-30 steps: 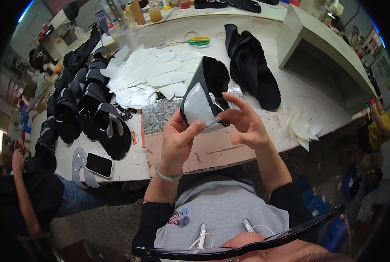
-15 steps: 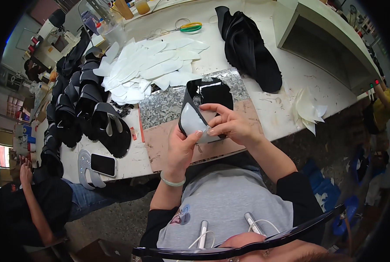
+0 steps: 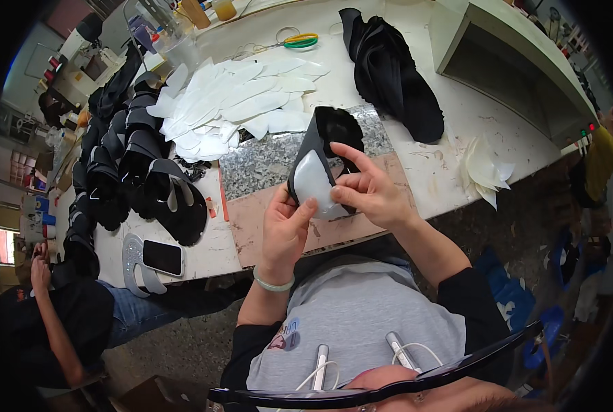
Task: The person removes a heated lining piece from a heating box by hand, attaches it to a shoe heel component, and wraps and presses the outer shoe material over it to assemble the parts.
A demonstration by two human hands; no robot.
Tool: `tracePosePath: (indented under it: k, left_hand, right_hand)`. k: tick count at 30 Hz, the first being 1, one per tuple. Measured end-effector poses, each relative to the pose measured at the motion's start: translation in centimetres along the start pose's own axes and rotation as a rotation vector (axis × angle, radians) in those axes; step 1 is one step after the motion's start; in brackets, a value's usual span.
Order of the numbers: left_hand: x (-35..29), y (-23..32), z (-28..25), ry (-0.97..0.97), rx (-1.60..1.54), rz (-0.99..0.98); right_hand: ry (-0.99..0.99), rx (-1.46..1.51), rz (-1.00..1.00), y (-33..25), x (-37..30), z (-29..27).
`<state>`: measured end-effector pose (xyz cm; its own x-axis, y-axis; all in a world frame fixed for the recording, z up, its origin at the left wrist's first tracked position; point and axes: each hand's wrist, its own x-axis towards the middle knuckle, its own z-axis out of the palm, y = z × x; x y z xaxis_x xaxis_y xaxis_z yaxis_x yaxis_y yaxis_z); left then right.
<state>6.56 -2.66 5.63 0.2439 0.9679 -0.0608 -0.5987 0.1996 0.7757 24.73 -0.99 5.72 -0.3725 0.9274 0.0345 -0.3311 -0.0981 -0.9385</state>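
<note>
Now both hands (image 3: 327,206) pinching black shoe upper (image 3: 328,154).

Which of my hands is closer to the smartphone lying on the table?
Left. Your left hand holds the black shoe part just right of the smartphone; your right hand grips the same part further right, farther from the phone.
</note>
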Motion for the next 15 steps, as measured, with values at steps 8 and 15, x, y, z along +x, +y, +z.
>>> tracePosePath:
  k: [8,15]
  left_hand:
    - [-0.4,-0.3,0.9,0.043,-0.065,0.15]
    - [-0.8,-1.2,0.8,0.012,-0.091,0.24]
  right_hand:
    - [0.044,-0.122,-0.073,-1.6,-0.4,1.8]
    - [-0.044,0.036,-0.058,-1.9,-0.2,0.9]
